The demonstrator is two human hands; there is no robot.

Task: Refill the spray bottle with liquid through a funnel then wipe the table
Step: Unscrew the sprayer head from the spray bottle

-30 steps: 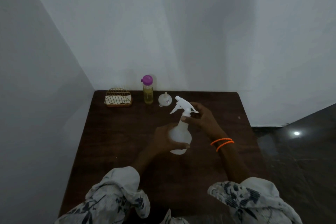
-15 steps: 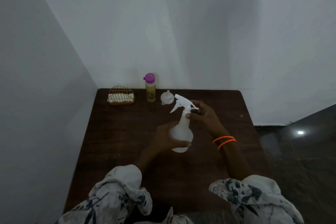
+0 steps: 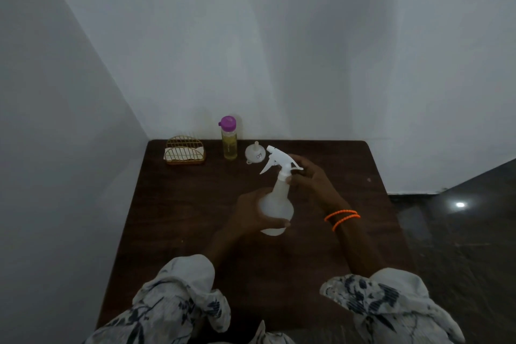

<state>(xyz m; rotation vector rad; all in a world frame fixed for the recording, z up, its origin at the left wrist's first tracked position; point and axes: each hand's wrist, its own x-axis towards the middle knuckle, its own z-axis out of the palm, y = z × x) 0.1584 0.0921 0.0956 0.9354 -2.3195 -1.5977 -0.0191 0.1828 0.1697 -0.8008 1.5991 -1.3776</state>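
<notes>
Spray bottle (image 3: 275,204), translucent white with a white trigger head (image 3: 279,160), is held over the middle of the dark wooden surface (image 3: 173,218); its nozzle points away toward the far left. The left hand (image 3: 251,215) wraps around the round lower body, thumb across the front near the base. The right hand (image 3: 310,179) has its fingers curled around the neck, right under the trigger head, gripping the collar. Two orange bangles (image 3: 342,218) circle the right wrist, and both arms come out of white sleeves with a dark floral print. Just beyond the trigger head a small white funnel (image 3: 254,152) lies on the surface. To its left stands a tall bottle of yellow liquid (image 3: 229,141) with a purple cap, closed. Farther left, near the back corner, sits a gold wire holder (image 3: 184,151) with something white folded inside.
</notes>
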